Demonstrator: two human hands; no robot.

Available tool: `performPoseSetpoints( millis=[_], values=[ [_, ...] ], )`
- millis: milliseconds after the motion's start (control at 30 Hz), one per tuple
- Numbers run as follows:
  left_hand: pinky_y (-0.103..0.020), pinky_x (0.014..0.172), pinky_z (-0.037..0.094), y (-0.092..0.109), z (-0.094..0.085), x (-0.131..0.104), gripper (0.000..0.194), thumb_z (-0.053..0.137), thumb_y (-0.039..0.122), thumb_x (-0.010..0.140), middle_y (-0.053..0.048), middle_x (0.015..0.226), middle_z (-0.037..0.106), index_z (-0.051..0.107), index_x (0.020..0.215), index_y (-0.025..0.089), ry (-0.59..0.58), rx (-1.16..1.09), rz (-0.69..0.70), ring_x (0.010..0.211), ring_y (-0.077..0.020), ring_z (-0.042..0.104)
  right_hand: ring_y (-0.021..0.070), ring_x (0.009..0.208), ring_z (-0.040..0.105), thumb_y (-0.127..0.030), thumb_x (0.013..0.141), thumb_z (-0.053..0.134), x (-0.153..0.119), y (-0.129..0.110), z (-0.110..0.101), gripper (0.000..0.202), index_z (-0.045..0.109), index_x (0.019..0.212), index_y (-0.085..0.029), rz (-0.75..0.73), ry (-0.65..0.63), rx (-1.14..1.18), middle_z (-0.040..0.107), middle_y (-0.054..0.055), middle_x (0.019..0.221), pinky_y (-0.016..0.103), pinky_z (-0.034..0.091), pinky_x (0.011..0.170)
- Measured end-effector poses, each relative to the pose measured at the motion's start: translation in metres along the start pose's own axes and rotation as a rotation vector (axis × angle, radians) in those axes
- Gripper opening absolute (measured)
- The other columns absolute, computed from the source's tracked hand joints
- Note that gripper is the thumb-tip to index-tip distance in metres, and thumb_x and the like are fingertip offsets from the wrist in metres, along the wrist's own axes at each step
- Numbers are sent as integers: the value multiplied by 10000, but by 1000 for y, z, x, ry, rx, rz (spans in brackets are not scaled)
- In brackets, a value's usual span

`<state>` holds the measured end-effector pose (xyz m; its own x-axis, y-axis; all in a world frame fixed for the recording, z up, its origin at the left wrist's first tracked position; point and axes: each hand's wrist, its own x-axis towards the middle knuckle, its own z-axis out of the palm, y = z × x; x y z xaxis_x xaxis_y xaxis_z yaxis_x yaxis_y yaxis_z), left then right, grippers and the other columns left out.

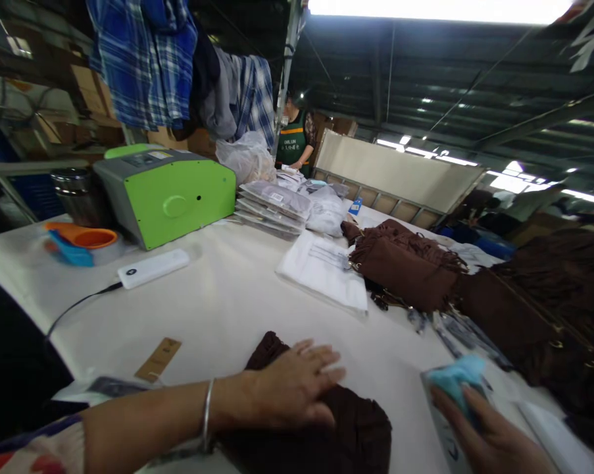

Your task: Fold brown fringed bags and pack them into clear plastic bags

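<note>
My left hand (297, 388) lies palm down with its fingers stretched out over a dark brown fabric item (360, 421), perhaps a bag, at the bottom middle. A silver bangle circles that wrist. To the right, my right hand (494, 428) is closed on a crumpled light blue cloth (457, 375). Beneath the cloth is a grey-and-white flat object (442, 421) with dark marks; blur hides its kind. A brown card tag (158, 359) rests on the table left of the brown item, its string trailing toward my forearm.
The white table (212, 289) carries a green-and-grey machine (178, 197), a white power bank (153, 268) with a cable, and an orange tape dispenser (87, 237). Packed plastic bags (277, 204), a white folded packet (323, 266) and brown bags (410, 263) lie further back. A person (297, 138) stands behind.
</note>
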<state>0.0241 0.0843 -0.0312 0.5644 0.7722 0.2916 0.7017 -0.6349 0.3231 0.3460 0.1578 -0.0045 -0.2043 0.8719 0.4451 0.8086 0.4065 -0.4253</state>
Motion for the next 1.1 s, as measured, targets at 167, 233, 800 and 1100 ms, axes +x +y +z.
performPoseSetpoints(
  millis=[167,233,800,1100],
  values=[
    [-320,786,456,-46,-29,-28,142,504,256,930,-45,894,651,621,899,181,37,119,-600,856,-212,604,201,701,643,-470,932,504,-18,-64,77,271,657,845,-264,-229,-202,264,680,27,794,258,511,635],
    [-295,722,434,-50,-30,-38,185,531,340,909,-31,836,646,616,841,191,7,116,-683,801,-204,598,206,771,644,-395,952,497,-27,-77,100,212,651,886,-265,-295,-242,331,677,35,846,272,514,693],
    [-336,801,441,-31,-30,-31,194,518,365,938,-43,962,676,622,917,203,-45,39,-512,920,-228,616,223,826,655,-347,829,603,35,-21,80,180,705,889,-211,-72,-337,127,713,37,877,301,487,772],
    [-506,1179,74,-52,26,-35,778,367,670,923,-105,1577,192,109,1526,252,-236,43,-45,1456,-278,142,234,919,632,-311,856,634,-34,-39,38,156,682,991,-248,-105,-427,57,684,48,968,347,493,818]
  ],
)
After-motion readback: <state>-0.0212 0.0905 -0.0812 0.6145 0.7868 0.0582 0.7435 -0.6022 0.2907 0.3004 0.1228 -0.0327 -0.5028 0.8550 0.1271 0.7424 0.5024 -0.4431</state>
